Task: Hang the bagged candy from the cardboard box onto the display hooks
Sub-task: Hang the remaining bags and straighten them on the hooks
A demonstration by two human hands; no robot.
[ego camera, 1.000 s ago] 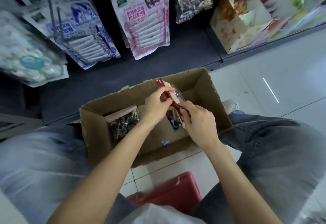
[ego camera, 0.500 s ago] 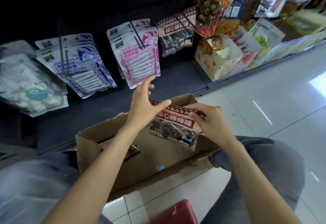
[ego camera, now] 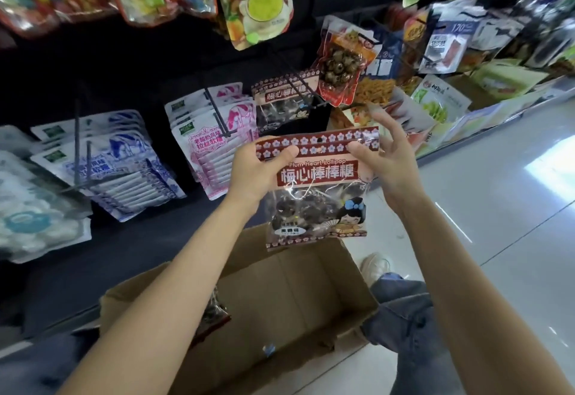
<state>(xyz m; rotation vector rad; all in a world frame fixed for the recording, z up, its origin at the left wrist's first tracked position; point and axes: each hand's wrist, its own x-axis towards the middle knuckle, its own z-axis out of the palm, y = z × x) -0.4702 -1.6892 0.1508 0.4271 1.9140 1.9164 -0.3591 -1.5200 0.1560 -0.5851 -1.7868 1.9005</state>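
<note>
A clear bag of plum lollipops (ego camera: 317,195) with a dark red flowered header hangs upright in front of me. My left hand (ego camera: 258,167) pinches its top left corner and my right hand (ego camera: 385,158) pinches the top right, other fingers spread. Two headers seem stacked, so it may be two bags. Behind it, matching bags (ego camera: 284,102) hang on a black display hook (ego camera: 306,91). Below, the open cardboard box (ego camera: 295,295) sits on the floor with another bag (ego camera: 214,313) at its left, partly hidden by my left forearm.
Pink-and-white bags (ego camera: 214,146) and blue-and-white bags (ego camera: 118,161) hang on hooks to the left. Other snack bags (ego camera: 339,65) hang to the right and above. My jeans-clad knees flank the box, and a white shoe (ego camera: 375,265) rests on the pale tiled floor.
Both hands have lifted the lollipop bag out of the box and turned it upright toward the hooks. My view has tilted up, showing more of the display.
</note>
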